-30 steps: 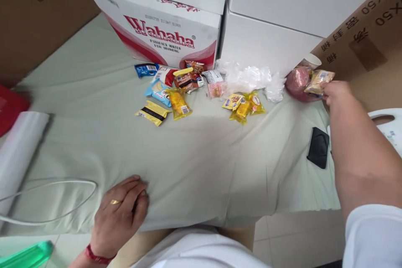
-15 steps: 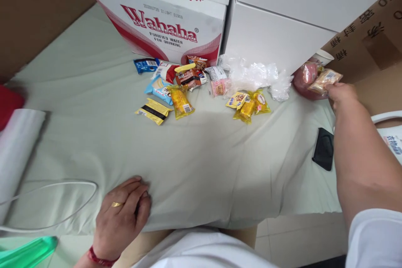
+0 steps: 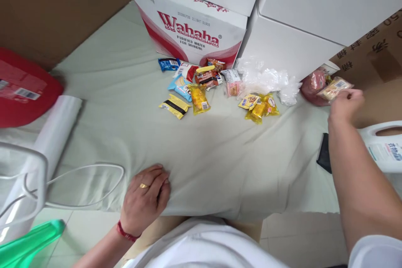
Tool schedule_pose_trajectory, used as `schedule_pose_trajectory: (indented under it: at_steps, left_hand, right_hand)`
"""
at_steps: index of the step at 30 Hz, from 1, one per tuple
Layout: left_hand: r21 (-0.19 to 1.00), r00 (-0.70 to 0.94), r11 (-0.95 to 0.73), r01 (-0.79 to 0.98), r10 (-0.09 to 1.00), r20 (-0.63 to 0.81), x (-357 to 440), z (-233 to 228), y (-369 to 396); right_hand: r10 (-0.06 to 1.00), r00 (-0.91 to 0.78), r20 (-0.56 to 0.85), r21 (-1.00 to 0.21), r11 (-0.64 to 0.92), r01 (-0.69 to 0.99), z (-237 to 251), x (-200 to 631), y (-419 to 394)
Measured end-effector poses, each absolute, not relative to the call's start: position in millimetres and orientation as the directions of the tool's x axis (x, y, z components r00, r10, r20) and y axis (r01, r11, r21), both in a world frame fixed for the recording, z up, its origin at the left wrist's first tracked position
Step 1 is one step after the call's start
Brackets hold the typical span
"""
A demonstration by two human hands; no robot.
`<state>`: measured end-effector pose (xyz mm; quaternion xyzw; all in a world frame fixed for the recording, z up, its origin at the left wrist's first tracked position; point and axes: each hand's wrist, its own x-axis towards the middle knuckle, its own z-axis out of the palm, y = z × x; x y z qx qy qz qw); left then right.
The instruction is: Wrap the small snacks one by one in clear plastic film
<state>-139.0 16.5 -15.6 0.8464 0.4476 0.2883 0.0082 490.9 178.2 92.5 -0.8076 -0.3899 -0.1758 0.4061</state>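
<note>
My right hand (image 3: 347,102) reaches to the far right, its fingers closed at the edge of a snack packet (image 3: 334,88) in clear wrapping. That packet lies on top of a dark red bowl (image 3: 310,95), which also holds a pink packet (image 3: 316,78). At the table's front edge my left hand (image 3: 146,192) rests on the cloth, fingers loosely curled together with nothing visible in them. Beyond it lie a yellow packet with a black stripe (image 3: 175,106), a yellow see-through packet (image 3: 199,99) and a light blue packet (image 3: 181,87). A second group of yellow packets (image 3: 258,111) sits further right.
A Wahaha water carton (image 3: 194,29) and white boxes (image 3: 292,46) stand at the back, with crumpled clear plastic (image 3: 264,76) before them. A black phone-like object (image 3: 323,155) and a white detergent bottle (image 3: 385,146) are at right; a plastic roll (image 3: 59,134) and cable (image 3: 106,164) at left.
My view has turned left, so the table's things sit further right and more of the red object at left shows. My right hand stays by the packet at the bowl; the left still rests.
</note>
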Motion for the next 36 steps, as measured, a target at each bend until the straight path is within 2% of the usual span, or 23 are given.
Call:
schedule_pose_trajectory:
  at_steps: [2, 4, 6, 8, 11, 14, 16, 18, 20, 22, 24, 26, 29, 32, 36]
  left_hand:
    - [0.288, 0.427, -0.6, 0.746, 0.764, 0.484, -139, -15, 16]
    - [0.316, 0.423, -0.605, 0.731, 0.764, 0.487, -138, -14, 15]
    - [0.344, 0.416, -0.609, 0.714, 0.765, 0.492, -138, -13, 14]
    - [0.36, 0.402, -0.606, 0.71, 0.768, 0.499, -136, -13, 14]
    - [0.364, 0.382, -0.595, 0.717, 0.771, 0.51, -134, -15, 13]
    - [0.396, 0.361, -0.592, 0.702, 0.775, 0.518, -135, -15, 12]
    - [0.474, 0.332, -0.581, 0.661, 0.794, 0.509, -136, -12, 11]
    - [0.611, 0.261, -0.522, 0.595, 0.845, 0.467, -136, -4, 10]
    - [0.766, 0.161, -0.392, 0.51, 0.918, 0.363, -132, 8, 12]
    - [0.904, 0.094, -0.201, 0.378, 0.979, 0.179, -121, 20, 19]
    - [0.987, 0.128, 0.043, 0.155, 0.99, -0.063, -101, 28, 35]
    - [0.964, 0.22, 0.255, -0.075, 0.947, -0.234, -76, 31, 58]
    - [0.863, 0.36, 0.423, -0.277, 0.878, -0.315, -38, 22, 96]
    - [0.804, 0.446, 0.478, -0.354, 0.842, -0.304, -12, 8, 118]
    - [0.819, 0.405, 0.416, -0.395, 0.879, -0.251, -6, 0, 120]
  right_hand:
    - [0.554, 0.648, 0.522, -0.617, -0.279, 0.736, 86, 459, 173]
    - [0.714, 0.572, 0.404, -0.687, -0.176, 0.705, 80, 422, 170]
    - [0.833, 0.426, 0.353, -0.66, -0.1, 0.744, 76, 384, 172]
    - [0.874, 0.284, 0.395, -0.534, -0.033, 0.845, 76, 352, 181]
    - [0.872, 0.082, 0.482, -0.257, 0.051, 0.965, 76, 315, 205]
    - [0.926, -0.067, 0.372, -0.051, 0.093, 0.994, 74, 294, 232]
    - [0.96, -0.033, 0.279, -0.028, 0.043, 0.999, 74, 287, 242]
    - [0.95, 0.064, 0.306, -0.154, -0.017, 0.988, 75, 283, 240]
    - [0.895, 0.203, 0.396, -0.43, -0.014, 0.902, 78, 277, 224]
    - [0.851, 0.368, 0.374, -0.744, 0.038, 0.667, 78, 264, 196]
    - [0.88, 0.432, 0.196, -0.938, 0.04, 0.343, 72, 242, 162]
    - [0.933, 0.361, 0.005, -0.993, -0.038, 0.112, 60, 214, 127]
    - [0.954, 0.25, -0.163, -0.985, -0.17, 0.007, 38, 173, 85]
    - [0.947, 0.24, -0.213, -0.974, -0.225, 0.023, 22, 149, 66]
    - [0.946, 0.249, -0.206, -0.974, -0.223, 0.042, 16, 147, 62]
